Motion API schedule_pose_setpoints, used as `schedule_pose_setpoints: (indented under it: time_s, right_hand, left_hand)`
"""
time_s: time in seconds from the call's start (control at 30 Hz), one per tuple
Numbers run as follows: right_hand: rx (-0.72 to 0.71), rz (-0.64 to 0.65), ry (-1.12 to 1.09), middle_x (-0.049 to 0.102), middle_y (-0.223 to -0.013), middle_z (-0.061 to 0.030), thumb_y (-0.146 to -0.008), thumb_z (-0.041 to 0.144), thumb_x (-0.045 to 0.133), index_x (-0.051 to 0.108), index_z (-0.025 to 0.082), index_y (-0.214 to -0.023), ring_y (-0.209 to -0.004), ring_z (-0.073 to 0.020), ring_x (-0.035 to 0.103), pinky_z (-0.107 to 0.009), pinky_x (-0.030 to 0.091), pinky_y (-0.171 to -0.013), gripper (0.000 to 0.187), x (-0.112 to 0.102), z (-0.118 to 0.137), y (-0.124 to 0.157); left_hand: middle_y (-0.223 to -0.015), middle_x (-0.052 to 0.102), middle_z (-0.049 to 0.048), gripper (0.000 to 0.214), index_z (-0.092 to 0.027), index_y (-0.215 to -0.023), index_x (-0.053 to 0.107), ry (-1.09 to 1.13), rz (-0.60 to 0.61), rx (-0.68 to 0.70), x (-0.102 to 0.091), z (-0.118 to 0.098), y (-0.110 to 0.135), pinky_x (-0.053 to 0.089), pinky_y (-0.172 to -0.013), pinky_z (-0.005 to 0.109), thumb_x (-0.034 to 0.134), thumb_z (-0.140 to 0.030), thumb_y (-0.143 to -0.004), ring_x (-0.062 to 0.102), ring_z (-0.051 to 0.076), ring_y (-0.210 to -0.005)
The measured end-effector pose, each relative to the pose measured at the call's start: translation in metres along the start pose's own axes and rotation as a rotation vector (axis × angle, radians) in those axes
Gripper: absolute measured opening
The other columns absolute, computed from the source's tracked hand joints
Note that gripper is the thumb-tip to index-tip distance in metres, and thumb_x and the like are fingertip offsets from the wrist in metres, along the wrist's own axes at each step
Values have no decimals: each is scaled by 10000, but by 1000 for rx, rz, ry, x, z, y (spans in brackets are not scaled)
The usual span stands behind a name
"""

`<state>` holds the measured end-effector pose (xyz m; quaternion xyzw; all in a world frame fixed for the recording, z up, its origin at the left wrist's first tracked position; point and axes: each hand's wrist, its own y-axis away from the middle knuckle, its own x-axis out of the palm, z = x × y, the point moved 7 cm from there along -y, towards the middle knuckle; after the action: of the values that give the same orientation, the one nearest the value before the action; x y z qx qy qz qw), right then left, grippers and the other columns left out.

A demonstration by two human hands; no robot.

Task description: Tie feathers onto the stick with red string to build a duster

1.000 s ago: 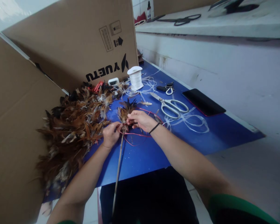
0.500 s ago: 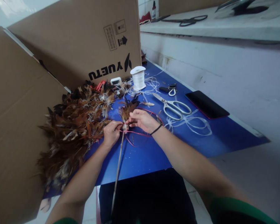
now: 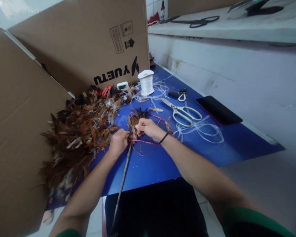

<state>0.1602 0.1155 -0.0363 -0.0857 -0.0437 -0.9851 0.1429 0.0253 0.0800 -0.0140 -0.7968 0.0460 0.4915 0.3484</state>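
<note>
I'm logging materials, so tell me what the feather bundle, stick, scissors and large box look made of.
Feather bundle: feathers, brown and dark, with soft wispy edges; real or artificial is unclear.
Stick: probably wood or bamboo, being dull, tan and slender.
Scissors: likely metal, from the smooth silvery sheen; perhaps coated in part.
Large box: almost certainly cardboard, from its matte brown, printed surface.

The feather bunch [image 3: 132, 123], brown with dark tips and a paler base, points away over the blue counter [image 3: 148, 172]. The thin stick [image 3: 125, 170] slants from its base past the near edge. The pink string [image 3: 148, 142] crosses the base, looping loosely rightward.
</note>
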Motion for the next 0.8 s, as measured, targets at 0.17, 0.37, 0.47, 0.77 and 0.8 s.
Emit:
schedule_pose_setpoints:
  time_s: [0.17, 0.37, 0.47, 0.77, 0.8]
  right_hand:
    - [19, 29, 36, 560, -456, 30, -791, 137, 562, 463, 154, -581, -407, -73, 526, -201, 483, -466, 233, 0, -3, -1]
    - [23, 47, 39, 567, -473, 29, -773, 178, 607, 469, 158, -603, -437, -77, 541, -205, 497, -484, 221, 0, -5, -1]
    - [18, 66, 63, 570, -485, 26, -780, 179, 593, 474, 157, -608, -447, -77, 541, -205, 491, -487, 210, 1, -5, -1]
    - [-16, 82, 80, 568, -481, 30, -762, 189, 582, 473, 162, -608, -439, -74, 517, -205, 471, -494, 190, 4, -3, 1]
    - [-21, 78, 77, 564, -475, 32, -760, 182, 577, 472, 163, -607, -437, -74, 517, -206, 470, -496, 187, 4, -3, 0]
  left_hand:
    - [-715, 623, 23, 131, -172, -766, 660, 205, 53, -117, -6, 10, -7, 426, -664, 237, 539, -172, -816, 558, 124, -695]
    - [-802, 640, 30, 187, -151, -728, 598, 707, 73, -317, 4, 22, -5, 422, -489, 215, 625, -331, -771, 537, 73, -512]
    - [-813, 667, 39, 245, -153, -773, 521, 935, 146, -402, 17, 17, -2, 334, -358, 178, 593, -386, -796, 511, 50, -408]
    - [-665, 631, -9, 227, -172, -772, 466, 854, 104, -380, 23, 18, -3, 397, -459, 177, 538, -378, -834, 511, 55, -459]
    - [-651, 624, -10, 208, -172, -769, 475, 796, 102, -370, 21, 17, -4, 412, -495, 183, 528, -360, -840, 533, 66, -498]
